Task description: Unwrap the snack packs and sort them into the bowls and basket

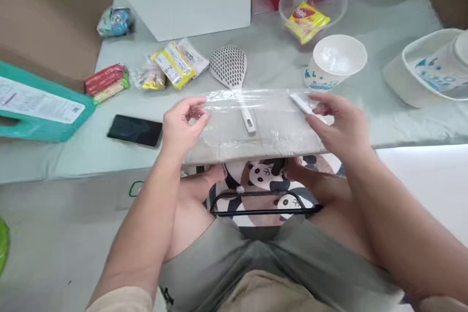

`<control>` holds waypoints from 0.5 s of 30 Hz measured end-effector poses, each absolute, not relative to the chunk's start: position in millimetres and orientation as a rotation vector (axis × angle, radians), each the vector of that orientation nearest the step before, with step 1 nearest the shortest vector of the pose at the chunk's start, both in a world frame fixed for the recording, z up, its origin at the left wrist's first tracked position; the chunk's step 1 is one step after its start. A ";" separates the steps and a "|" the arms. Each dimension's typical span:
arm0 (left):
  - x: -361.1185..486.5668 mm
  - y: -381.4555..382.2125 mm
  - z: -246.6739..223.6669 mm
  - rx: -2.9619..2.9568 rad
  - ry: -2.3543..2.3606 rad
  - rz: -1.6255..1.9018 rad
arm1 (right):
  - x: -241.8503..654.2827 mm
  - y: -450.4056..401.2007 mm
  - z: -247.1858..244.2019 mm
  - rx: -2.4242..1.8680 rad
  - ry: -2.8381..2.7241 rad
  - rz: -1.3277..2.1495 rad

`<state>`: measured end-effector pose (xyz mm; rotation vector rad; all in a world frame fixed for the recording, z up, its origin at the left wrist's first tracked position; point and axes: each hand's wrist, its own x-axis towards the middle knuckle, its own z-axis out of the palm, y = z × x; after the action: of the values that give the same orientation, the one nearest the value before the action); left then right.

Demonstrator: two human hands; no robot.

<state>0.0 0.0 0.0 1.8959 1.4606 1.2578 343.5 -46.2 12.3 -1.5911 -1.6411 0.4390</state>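
A sheet or bag of clear, crinkled plastic wrapping (pixel 221 124) stretches above the table between my two hands. My left hand (pixel 183 124) pinches its left end between thumb and fingers. At the right end my right hand (pixel 341 122) is closed on the wrapping. A slim white strip (pixel 300 102) sticks out by the right fingertips; whether it is inside the plastic or held apart from it, I cannot tell. Beneath the plastic lies a white slotted skimmer (pixel 229 66), its perforated head pointing away and its handle seen through the film.
Left are a phone (pixel 135 130), snack packets (pixel 174 64), a red packet (pixel 107 82) and a teal container (pixel 40 107). A paper cup (pixel 334 61), a clear bowl (pixel 285 7) with a yellow packet, and a white bin (pixel 398 70) stand right. A white box (pixel 190 0) is behind.
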 end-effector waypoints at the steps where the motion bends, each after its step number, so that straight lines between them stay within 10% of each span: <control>1: -1.8 -0.6 0.8 1.937 1.489 1.274 | 344.9 -46.0 13.9 -1.607 -1.644 0.381; 7: -1.7 -5.3 9.4 1.952 1.407 1.622 | 347.0 -48.3 23.8 -1.496 -1.530 0.205; 15: 36.7 -10.9 23.7 1.036 1.187 1.485 | 335.5 -38.8 19.9 -1.243 -1.010 0.894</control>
<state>36.7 -10.9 23.7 1.0357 1.1866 1.4849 335.5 -38.8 19.9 -1.2427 -1.0097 0.8939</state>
